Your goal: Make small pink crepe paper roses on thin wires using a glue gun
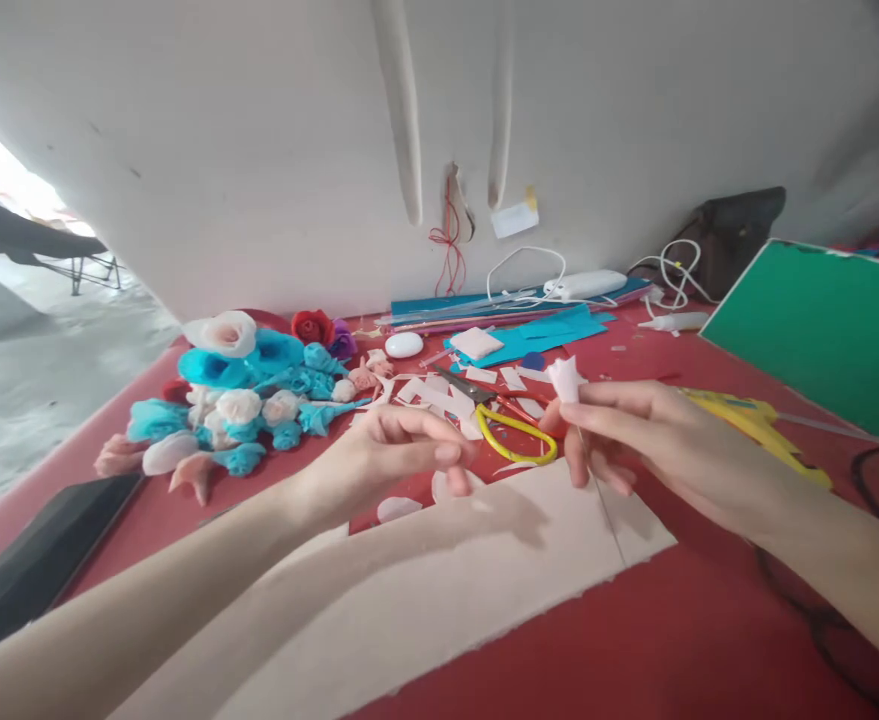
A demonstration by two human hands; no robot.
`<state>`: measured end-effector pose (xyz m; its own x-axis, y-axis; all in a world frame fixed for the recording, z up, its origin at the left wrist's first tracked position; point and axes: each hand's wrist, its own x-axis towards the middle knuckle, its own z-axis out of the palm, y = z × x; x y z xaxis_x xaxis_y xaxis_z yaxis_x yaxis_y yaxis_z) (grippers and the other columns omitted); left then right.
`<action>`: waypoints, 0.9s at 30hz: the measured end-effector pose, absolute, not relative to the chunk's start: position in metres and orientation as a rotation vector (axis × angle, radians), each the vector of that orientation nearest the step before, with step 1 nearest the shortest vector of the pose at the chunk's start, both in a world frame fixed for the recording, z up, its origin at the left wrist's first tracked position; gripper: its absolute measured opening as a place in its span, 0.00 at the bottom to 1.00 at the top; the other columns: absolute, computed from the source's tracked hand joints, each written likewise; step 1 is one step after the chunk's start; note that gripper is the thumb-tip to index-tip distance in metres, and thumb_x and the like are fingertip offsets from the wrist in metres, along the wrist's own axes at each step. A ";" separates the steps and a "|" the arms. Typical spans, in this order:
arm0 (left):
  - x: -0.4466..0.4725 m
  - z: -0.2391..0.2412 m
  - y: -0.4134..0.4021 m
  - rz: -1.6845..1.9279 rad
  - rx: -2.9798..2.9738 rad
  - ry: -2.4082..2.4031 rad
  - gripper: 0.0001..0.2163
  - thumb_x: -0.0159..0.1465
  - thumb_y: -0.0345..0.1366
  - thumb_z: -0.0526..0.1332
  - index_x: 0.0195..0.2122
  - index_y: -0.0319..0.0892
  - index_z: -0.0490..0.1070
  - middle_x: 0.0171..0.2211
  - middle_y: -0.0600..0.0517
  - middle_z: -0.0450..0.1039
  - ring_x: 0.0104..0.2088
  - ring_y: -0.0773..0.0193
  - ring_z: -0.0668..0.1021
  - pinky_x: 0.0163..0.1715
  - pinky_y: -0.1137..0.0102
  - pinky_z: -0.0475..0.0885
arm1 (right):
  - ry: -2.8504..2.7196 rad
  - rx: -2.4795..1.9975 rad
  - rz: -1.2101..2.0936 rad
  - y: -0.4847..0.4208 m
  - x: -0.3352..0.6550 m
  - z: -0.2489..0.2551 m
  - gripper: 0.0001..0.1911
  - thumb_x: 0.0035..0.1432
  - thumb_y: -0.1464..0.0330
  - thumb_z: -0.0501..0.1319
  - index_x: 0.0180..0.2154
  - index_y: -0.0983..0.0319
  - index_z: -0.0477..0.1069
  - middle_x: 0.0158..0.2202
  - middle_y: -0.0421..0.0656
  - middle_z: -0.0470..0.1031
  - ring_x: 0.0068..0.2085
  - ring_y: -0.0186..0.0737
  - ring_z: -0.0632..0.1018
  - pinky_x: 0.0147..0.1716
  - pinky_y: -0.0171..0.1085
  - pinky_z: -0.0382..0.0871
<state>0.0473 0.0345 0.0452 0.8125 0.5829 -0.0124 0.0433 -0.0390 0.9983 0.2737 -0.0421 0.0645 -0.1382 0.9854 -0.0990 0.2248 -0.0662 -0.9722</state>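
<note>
Between the thumb and index finger of my right hand (634, 430) is a small pale pink paper flower (565, 380). Its thin wire stem (608, 515) runs down below the hand, over a long pale paper strip (439, 590). My left hand (401, 455) hovers above the strip's far edge, fingers loosely bent, with nothing visible in them. Behind and between the hands lie scissors (518, 440) with a yellow and red handle. Cut paper scraps (439, 395) are scattered around their blades, and a few pale petal pieces (399, 508) lie under my left hand.
Finished paper flowers (240, 405) are heaped at the left, beside a black flat object (49, 550). A yellow glue gun (761, 425) lies behind my right hand, near a green board (821, 335). Blue paper (536, 335) and a white power strip (585, 287) lie along the wall.
</note>
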 end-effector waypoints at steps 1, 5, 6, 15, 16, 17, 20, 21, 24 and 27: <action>0.041 0.044 0.036 0.457 1.639 0.575 0.05 0.57 0.34 0.61 0.27 0.41 0.74 0.22 0.54 0.74 0.23 0.68 0.75 0.29 0.73 0.70 | -1.459 -1.359 1.346 -0.042 0.271 0.062 0.17 0.58 0.59 0.55 0.24 0.65 0.67 0.22 0.42 0.72 0.18 0.25 0.65 0.18 0.28 0.57; 0.018 0.035 0.039 0.434 1.980 0.798 0.08 0.56 0.34 0.61 0.22 0.39 0.74 0.23 0.52 0.72 0.27 0.66 0.72 0.32 0.71 0.67 | -1.434 -1.329 1.623 -0.041 0.256 0.042 0.14 0.58 0.60 0.56 0.30 0.66 0.68 0.20 0.41 0.72 0.16 0.23 0.63 0.16 0.25 0.55; 0.013 0.031 0.039 0.443 2.058 0.838 0.07 0.57 0.34 0.59 0.24 0.40 0.75 0.26 0.51 0.73 0.30 0.65 0.73 0.35 0.70 0.67 | -1.431 -1.328 1.674 -0.041 0.253 0.036 0.14 0.58 0.61 0.55 0.32 0.66 0.68 0.20 0.41 0.72 0.15 0.23 0.63 0.16 0.25 0.55; -0.010 0.012 0.025 0.323 2.382 1.011 0.08 0.58 0.41 0.58 0.28 0.44 0.73 0.35 0.50 0.74 0.37 0.59 0.72 0.38 0.67 0.65 | -1.432 -1.311 1.869 -0.044 0.235 0.005 0.13 0.58 0.62 0.54 0.32 0.67 0.66 0.25 0.43 0.73 0.16 0.22 0.62 0.13 0.23 0.50; -0.009 0.013 0.024 0.311 2.381 1.025 0.09 0.58 0.42 0.58 0.27 0.44 0.72 0.34 0.50 0.74 0.36 0.60 0.73 0.38 0.68 0.66 | -1.432 -1.310 1.866 -0.044 0.235 0.005 0.13 0.58 0.61 0.54 0.32 0.67 0.66 0.25 0.43 0.73 0.16 0.22 0.62 0.13 0.23 0.50; -0.008 0.014 0.023 0.303 2.377 1.043 0.09 0.58 0.42 0.58 0.27 0.43 0.71 0.33 0.51 0.74 0.35 0.60 0.73 0.36 0.68 0.66 | -1.431 -1.308 1.862 -0.044 0.235 0.007 0.14 0.58 0.61 0.54 0.32 0.67 0.66 0.25 0.42 0.73 0.16 0.22 0.63 0.13 0.24 0.50; -0.005 0.015 0.021 0.298 2.357 1.101 0.10 0.59 0.43 0.57 0.34 0.44 0.71 0.32 0.51 0.74 0.33 0.61 0.73 0.31 0.71 0.67 | -1.438 -1.308 1.837 -0.046 0.236 0.016 0.13 0.56 0.61 0.56 0.32 0.67 0.66 0.25 0.42 0.73 0.16 0.22 0.62 0.16 0.24 0.55; -0.003 0.015 0.020 0.300 2.352 1.111 0.10 0.59 0.43 0.57 0.36 0.44 0.71 0.32 0.51 0.75 0.32 0.62 0.74 0.30 0.72 0.66 | -1.449 -1.309 1.820 -0.047 0.236 0.020 0.12 0.56 0.62 0.57 0.32 0.67 0.66 0.25 0.41 0.72 0.16 0.21 0.62 0.17 0.24 0.56; -0.001 0.013 0.020 0.302 2.347 1.103 0.08 0.59 0.41 0.57 0.33 0.44 0.73 0.31 0.52 0.75 0.30 0.63 0.73 0.28 0.73 0.66 | -1.499 -1.330 1.723 -0.053 0.237 0.033 0.11 0.56 0.62 0.58 0.31 0.65 0.68 0.24 0.39 0.72 0.16 0.21 0.61 0.17 0.24 0.56; -0.002 0.014 0.022 0.311 2.340 1.092 0.07 0.57 0.38 0.58 0.26 0.43 0.73 0.30 0.52 0.75 0.30 0.63 0.73 0.28 0.73 0.66 | -1.648 -1.328 1.405 -0.058 0.237 0.044 0.10 0.55 0.63 0.59 0.27 0.62 0.72 0.24 0.39 0.73 0.20 0.25 0.66 0.16 0.25 0.57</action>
